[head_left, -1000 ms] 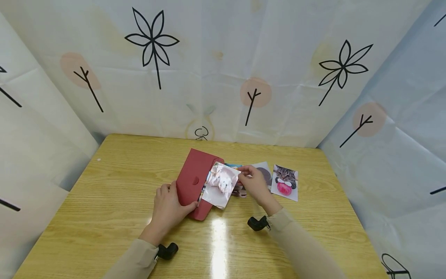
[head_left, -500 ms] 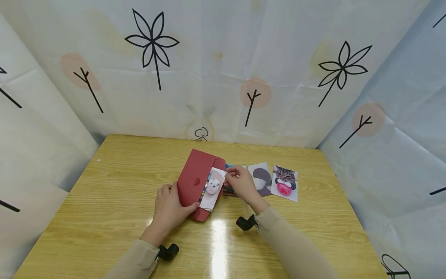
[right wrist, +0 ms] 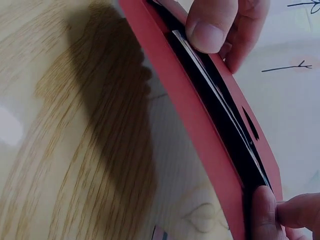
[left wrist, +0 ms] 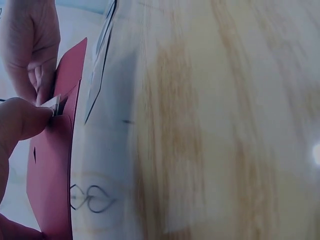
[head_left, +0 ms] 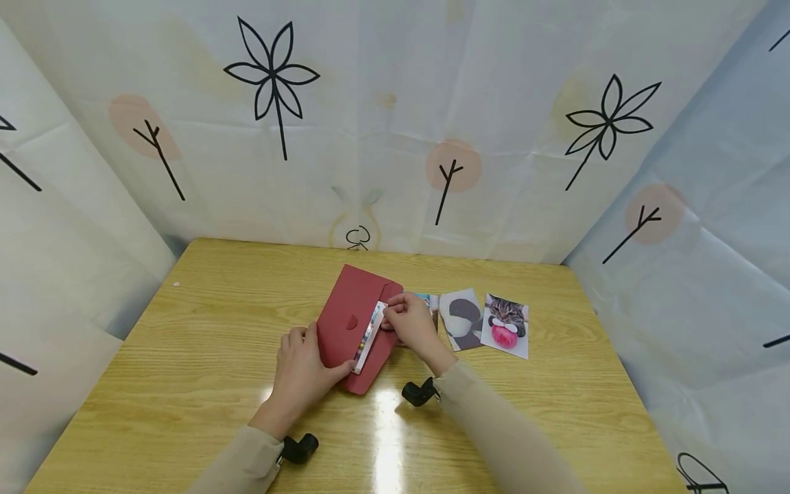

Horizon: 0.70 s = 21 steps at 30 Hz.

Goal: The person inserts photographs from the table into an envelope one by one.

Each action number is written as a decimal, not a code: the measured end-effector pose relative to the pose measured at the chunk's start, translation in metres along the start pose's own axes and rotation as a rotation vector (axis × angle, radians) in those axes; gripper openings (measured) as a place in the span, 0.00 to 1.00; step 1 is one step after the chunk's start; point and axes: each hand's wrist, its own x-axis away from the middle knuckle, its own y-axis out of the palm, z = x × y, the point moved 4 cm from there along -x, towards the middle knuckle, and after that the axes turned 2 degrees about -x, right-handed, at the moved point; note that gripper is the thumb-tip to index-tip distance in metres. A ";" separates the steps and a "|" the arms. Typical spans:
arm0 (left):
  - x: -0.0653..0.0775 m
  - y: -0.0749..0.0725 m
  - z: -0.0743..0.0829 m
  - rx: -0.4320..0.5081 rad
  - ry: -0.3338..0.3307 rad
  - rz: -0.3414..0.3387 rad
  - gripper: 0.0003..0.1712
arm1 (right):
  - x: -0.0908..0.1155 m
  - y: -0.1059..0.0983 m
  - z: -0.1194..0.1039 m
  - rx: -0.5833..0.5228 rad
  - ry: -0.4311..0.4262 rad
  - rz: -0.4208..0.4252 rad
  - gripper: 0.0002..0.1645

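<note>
A red paper envelope (head_left: pixel 342 309) is tilted over the table, its open mouth to the right. My left hand (head_left: pixel 302 363) grips its near left side, the thumb at the mouth. My right hand (head_left: pixel 415 326) pinches a pale-edged photo card (head_left: pixel 370 337) at the mouth; only a narrow strip of the card shows, the rest hidden inside. In the right wrist view, thin card edges (right wrist: pixel 220 92) stand within the dark opening of the envelope. From the left wrist view, the left thumb (left wrist: pixel 25 120) presses at a white card corner (left wrist: pixel 52 104).
Right of the envelope lie a grey-and-white photo card (head_left: pixel 459 319) and a cat photo card (head_left: pixel 506 326), slightly overlapping. Another card (head_left: pixel 426 300) shows partly behind the right hand. The wooden table (head_left: pixel 216 329) ends at a patterned cloth backdrop (head_left: pixel 395 171).
The right hand has moved left, sliding the photo card with the white animal picture into the envelope until only a strip shows. The left hand keeps its grip nearly in place.
</note>
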 end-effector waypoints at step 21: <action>-0.001 -0.002 -0.006 0.025 -0.025 -0.014 0.62 | 0.003 -0.027 -0.001 0.156 -0.061 -0.036 0.24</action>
